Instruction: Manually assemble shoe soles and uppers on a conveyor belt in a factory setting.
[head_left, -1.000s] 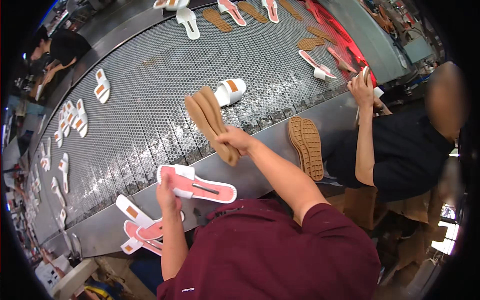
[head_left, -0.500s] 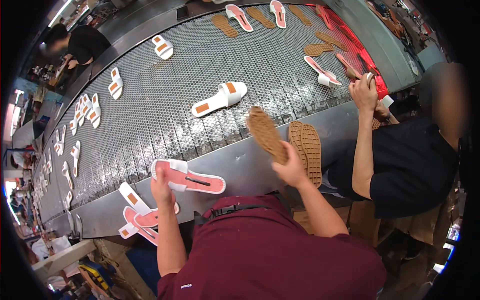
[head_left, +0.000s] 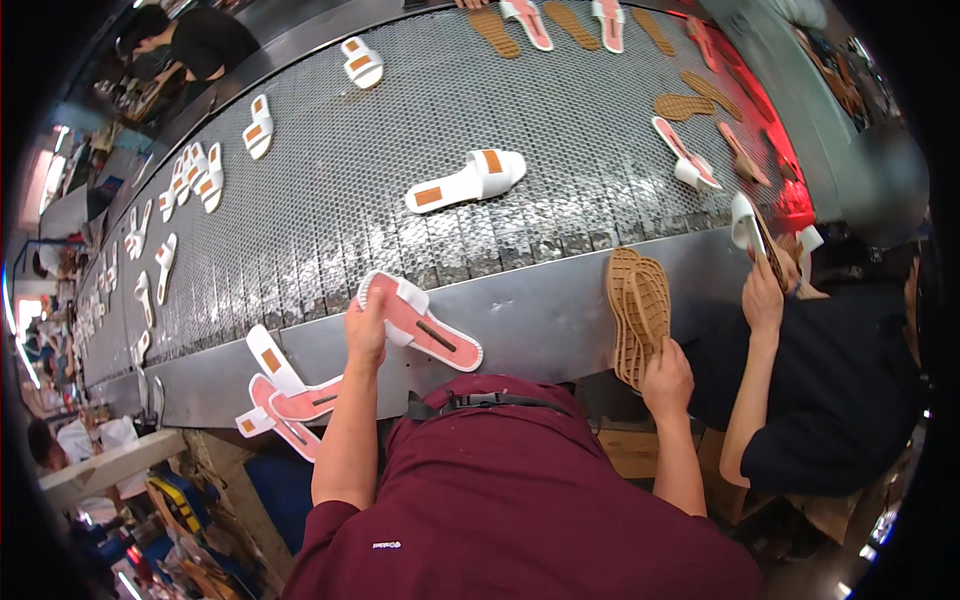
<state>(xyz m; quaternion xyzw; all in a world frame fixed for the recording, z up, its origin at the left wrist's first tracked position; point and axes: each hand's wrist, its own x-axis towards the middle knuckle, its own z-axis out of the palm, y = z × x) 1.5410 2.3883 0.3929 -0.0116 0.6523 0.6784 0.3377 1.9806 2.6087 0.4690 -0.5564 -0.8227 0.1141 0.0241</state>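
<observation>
In my left hand [head_left: 366, 325] is a white slide sandal upper [head_left: 405, 318], its pink underside turned up and a dark slot along its middle; my fingers grip one end. My right hand [head_left: 667, 380] has its fingers closed on the near end of a tan outsole [head_left: 652, 298]. That outsole overlaps another tan outsole [head_left: 622, 310] at the metal ledge, with treads showing. Below my left hand, white slides [head_left: 276, 360] lie in a heap on the ledge, some with pink undersides showing.
Across the mesh conveyor [head_left: 345, 180] lie several white slides and tan outsoles. One white slide [head_left: 467, 182] lies right ahead. A metal ledge [head_left: 540, 290] borders the belt. At the right a co-worker's hand [head_left: 764, 295] holds a white slide. Red light glows at the far right.
My right hand has moved right and down, bringing the outsole from over the belt's edge to the outsoles on the ledge. My left hand still grips the upper, now tilted more steeply.
</observation>
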